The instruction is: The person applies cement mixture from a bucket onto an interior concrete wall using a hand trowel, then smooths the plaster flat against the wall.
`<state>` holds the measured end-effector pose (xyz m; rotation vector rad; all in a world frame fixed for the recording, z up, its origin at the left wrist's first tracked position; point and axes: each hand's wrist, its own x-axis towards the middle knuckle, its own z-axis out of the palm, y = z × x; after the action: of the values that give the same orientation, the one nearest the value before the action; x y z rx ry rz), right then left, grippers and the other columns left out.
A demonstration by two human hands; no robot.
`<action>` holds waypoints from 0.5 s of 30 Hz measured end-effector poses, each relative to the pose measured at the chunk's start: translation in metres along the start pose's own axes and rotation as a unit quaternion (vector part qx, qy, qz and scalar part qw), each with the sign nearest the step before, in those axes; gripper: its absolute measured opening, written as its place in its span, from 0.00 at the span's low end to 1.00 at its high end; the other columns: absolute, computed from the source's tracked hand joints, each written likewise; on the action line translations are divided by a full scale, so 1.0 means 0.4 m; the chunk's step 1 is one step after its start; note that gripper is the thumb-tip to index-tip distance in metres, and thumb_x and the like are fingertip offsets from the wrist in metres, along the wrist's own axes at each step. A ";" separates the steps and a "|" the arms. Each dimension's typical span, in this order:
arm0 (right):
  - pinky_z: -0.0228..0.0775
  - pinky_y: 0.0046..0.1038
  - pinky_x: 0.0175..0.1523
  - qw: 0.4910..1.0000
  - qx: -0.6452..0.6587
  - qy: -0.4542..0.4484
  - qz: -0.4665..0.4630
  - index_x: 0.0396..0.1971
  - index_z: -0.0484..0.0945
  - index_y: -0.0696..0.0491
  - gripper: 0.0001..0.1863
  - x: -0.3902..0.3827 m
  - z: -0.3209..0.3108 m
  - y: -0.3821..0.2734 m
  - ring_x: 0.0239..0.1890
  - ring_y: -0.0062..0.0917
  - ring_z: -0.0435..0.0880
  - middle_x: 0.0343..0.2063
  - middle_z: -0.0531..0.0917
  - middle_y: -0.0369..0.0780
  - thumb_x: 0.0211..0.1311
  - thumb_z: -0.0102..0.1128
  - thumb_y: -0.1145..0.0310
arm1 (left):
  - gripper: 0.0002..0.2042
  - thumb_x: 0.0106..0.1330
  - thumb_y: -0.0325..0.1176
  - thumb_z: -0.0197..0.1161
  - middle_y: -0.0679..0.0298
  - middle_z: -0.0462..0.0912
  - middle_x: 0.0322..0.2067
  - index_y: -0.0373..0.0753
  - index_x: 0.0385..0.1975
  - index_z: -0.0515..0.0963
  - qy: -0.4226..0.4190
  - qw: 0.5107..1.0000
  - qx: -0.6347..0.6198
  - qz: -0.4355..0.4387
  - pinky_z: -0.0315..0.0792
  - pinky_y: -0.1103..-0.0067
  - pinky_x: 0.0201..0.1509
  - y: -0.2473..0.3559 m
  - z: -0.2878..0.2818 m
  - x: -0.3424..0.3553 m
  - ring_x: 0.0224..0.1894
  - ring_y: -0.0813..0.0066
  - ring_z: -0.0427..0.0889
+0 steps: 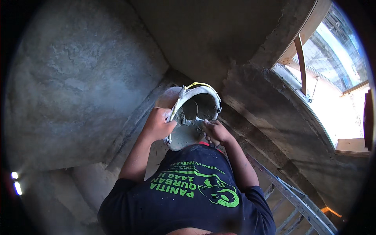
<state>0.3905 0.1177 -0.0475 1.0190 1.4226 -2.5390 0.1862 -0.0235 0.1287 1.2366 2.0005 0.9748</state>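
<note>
A bucket (pixel 216 98) with a pale, mortar-crusted rim is tilted toward me in front of my chest. Wet grey mortar (pixel 188 135) lies in it. My left hand (pixel 159 123) is closed on the bucket's left rim, thumb inside. My right hand (pixel 215 133), fingers curled, is at the right side of the opening. It grips what looks like a trowel (pixel 199 120); only a pale bit shows past the fingers, and the rest is hard to make out against the mortar. A yellow strip (pixel 197 84) runs along the bucket's far edge.
A metal ladder (pixel 301 205) stands at the lower right. Rough grey plastered walls (pixel 90 86) surround me, with a ledge (pixel 250 133) running along the right one. At the upper right is an open wood-framed window (pixel 301 64) with bright light outside.
</note>
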 end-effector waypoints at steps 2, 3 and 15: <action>0.68 0.23 0.19 0.992 0.100 -0.075 0.017 0.43 0.77 0.57 0.21 -0.004 -0.004 0.003 0.17 0.20 0.75 0.23 0.78 0.36 0.82 0.45 0.52 | 0.07 0.51 0.24 0.60 0.59 0.72 0.13 0.29 0.17 0.70 0.010 1.000 0.015 0.010 0.63 0.72 0.23 -0.009 0.006 -0.013 0.21 0.84 0.68; 0.68 0.23 0.19 0.992 0.101 -0.079 0.017 0.43 0.77 0.57 0.21 0.002 -0.005 0.010 0.17 0.20 0.75 0.23 0.78 0.36 0.82 0.45 0.52 | 0.07 0.51 0.24 0.60 0.61 0.72 0.13 0.29 0.17 0.70 0.018 0.999 0.027 0.022 0.63 0.73 0.23 -0.017 0.009 -0.019 0.21 0.84 0.68; 0.69 0.21 0.18 0.943 0.233 -0.229 0.065 0.50 0.76 0.59 0.25 -0.022 -0.029 0.001 0.14 0.19 0.74 0.20 0.78 0.38 0.81 0.44 0.50 | 0.03 0.51 0.22 0.59 0.72 0.73 0.17 0.32 0.19 0.73 0.049 0.998 -0.010 -0.044 0.62 0.76 0.25 -0.144 -0.041 0.013 0.23 0.86 0.68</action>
<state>0.4035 0.1241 -0.0469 0.4686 0.6309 -2.8139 0.1434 -0.0405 0.0898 1.1000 2.0963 1.0261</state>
